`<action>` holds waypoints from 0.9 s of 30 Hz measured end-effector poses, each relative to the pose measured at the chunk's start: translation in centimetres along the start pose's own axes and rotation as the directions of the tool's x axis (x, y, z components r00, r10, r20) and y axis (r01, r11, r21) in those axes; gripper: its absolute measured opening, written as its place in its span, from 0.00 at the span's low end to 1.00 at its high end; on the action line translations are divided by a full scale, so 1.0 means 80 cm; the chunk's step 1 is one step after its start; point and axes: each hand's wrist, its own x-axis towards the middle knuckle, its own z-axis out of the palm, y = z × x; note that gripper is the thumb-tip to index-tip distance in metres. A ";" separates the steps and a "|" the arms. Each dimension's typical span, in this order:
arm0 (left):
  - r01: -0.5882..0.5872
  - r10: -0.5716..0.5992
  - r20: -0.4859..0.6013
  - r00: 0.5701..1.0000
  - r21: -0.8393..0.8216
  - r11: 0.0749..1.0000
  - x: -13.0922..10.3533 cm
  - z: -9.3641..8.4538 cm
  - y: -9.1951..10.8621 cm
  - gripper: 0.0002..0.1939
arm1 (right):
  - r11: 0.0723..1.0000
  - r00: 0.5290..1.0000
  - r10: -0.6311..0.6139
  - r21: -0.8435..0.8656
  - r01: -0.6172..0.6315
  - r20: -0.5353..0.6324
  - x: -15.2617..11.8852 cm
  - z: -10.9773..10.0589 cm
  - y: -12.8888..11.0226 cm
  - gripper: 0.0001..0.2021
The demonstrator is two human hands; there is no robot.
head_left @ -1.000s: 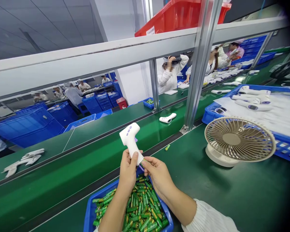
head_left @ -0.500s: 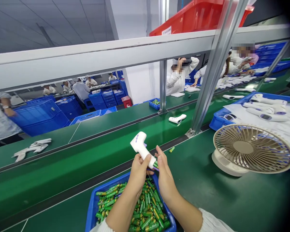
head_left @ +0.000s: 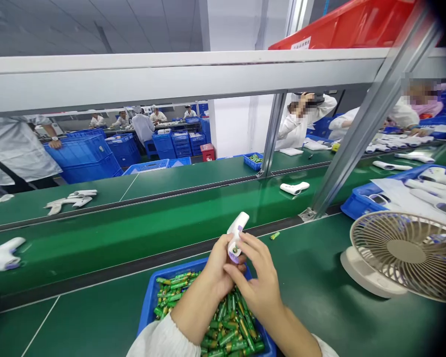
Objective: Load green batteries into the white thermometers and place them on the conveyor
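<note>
A white infrared thermometer [head_left: 237, 230] with purple parts is gripped in my left hand [head_left: 220, 265], over the battery basket. Its handle end points toward me, and a round battery end shows in the opening there. My right hand [head_left: 258, 271] curls around that end from the right, with its fingertips on the casing and its thumb below. Beneath both hands is a blue basket [head_left: 145, 311] heaped with green and gold batteries [head_left: 241, 317]; my forearms cover part of it. One loose battery [head_left: 275, 235] lies on the green table, to the right of my hands.
A green conveyor belt [head_left: 134, 233] crosses ahead, carrying several thermometers. A beige fan [head_left: 405, 250] stands at the right, before a blue tray [head_left: 357, 198] of thermometers. A metal post [head_left: 357, 134] rises from the table. Several people in white coats are beyond.
The thermometer has turned so its handle end faces me, and the batteries have gone deeper inside. My right hand has gone from flat beside it to curled around its end. The view has swung.
</note>
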 end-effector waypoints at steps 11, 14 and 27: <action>-0.205 0.204 0.017 0.979 0.067 0.977 -0.006 0.012 -0.014 0.11 | 0.901 0.964 0.266 0.355 -0.250 0.003 0.009 0.002 0.019 0.06; -0.235 0.237 -0.034 0.971 0.053 0.970 -0.009 0.015 -0.014 0.11 | 0.854 0.958 0.283 0.440 -0.276 0.053 0.011 0.004 0.020 0.06; -0.311 0.328 -0.041 0.944 0.232 0.922 -0.007 0.013 -0.015 0.10 | 0.888 0.961 0.273 0.374 -0.268 0.041 0.005 0.006 0.024 0.07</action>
